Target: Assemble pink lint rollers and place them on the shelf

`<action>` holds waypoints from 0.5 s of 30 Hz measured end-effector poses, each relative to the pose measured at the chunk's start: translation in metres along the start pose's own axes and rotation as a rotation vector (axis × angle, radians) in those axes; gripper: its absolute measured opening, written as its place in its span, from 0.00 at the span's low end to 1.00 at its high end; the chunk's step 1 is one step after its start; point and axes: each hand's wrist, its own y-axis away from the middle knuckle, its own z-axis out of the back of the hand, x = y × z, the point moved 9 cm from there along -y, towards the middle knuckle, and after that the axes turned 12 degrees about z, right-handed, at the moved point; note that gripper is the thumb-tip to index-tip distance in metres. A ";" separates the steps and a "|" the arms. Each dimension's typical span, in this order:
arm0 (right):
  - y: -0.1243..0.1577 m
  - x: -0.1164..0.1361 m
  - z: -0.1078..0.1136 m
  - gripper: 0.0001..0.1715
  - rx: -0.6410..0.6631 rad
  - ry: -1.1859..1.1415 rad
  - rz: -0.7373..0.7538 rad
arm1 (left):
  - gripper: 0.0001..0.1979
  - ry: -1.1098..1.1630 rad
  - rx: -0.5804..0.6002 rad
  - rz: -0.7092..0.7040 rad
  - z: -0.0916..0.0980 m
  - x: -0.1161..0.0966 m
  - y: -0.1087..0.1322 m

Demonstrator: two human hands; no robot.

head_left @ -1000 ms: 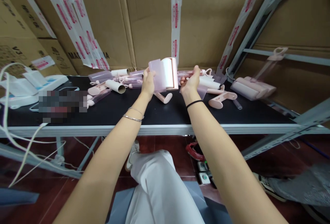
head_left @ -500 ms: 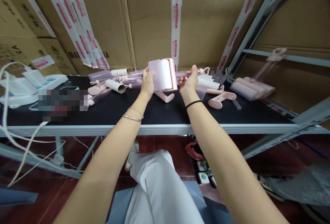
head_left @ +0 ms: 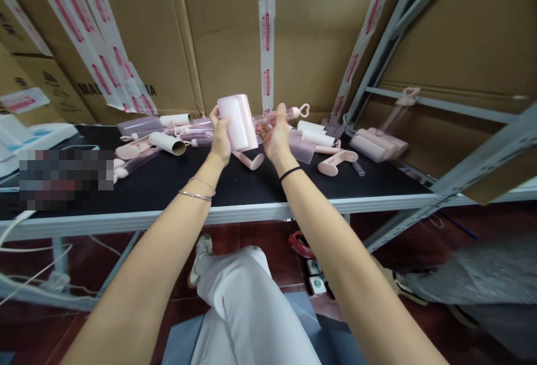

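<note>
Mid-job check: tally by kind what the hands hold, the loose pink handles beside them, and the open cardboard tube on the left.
Lint roller, held by left hand and right hand: 1
Loose pink handles on the black table: 2
Open cardboard tube: 1
Total: 4

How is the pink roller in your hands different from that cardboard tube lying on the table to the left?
The lint roller is thick and pale pink; the cardboard tube is slimmer, white with a brown open end. The lint roller is held up between the left hand and right hand; the cardboard tube lies untouched on the black table. Both are cylinders.
</note>
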 end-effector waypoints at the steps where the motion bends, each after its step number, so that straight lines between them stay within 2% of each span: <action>1: 0.003 0.001 -0.005 0.22 0.026 0.028 0.028 | 0.20 0.043 0.004 0.006 -0.001 0.000 0.001; 5: 0.014 0.005 -0.011 0.20 0.123 0.201 0.065 | 0.19 0.160 0.092 0.083 -0.012 0.008 0.003; 7: 0.016 0.028 -0.003 0.18 0.135 0.317 0.111 | 0.22 0.122 0.161 0.148 -0.019 0.015 0.003; 9: 0.017 0.073 0.010 0.15 0.124 0.474 0.230 | 0.25 0.060 0.188 0.217 -0.020 0.023 0.002; 11: 0.017 0.136 0.029 0.11 0.097 0.707 0.386 | 0.27 0.014 0.161 0.256 -0.016 0.028 0.000; 14: 0.015 0.230 0.067 0.08 0.030 1.224 0.557 | 0.29 -0.021 0.102 0.240 -0.011 0.030 -0.005; 15: 0.013 0.255 0.085 0.10 -0.025 1.414 0.564 | 0.29 -0.032 0.091 0.231 -0.010 0.030 -0.006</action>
